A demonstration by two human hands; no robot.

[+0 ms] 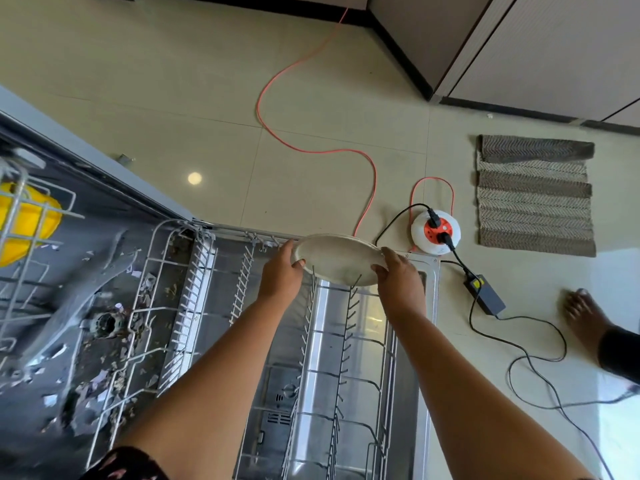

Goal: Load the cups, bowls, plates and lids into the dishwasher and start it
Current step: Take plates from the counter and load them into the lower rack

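Plate (337, 259) over rack (194, 289), tile flr (207, 98)

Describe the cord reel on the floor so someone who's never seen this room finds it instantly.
Find the open stainless dishwasher door. On the tiled floor just past its far right corner, left of the striped grey woven mat, sits the round white cord reel. Only it has an orange socket face holding two black plugs.
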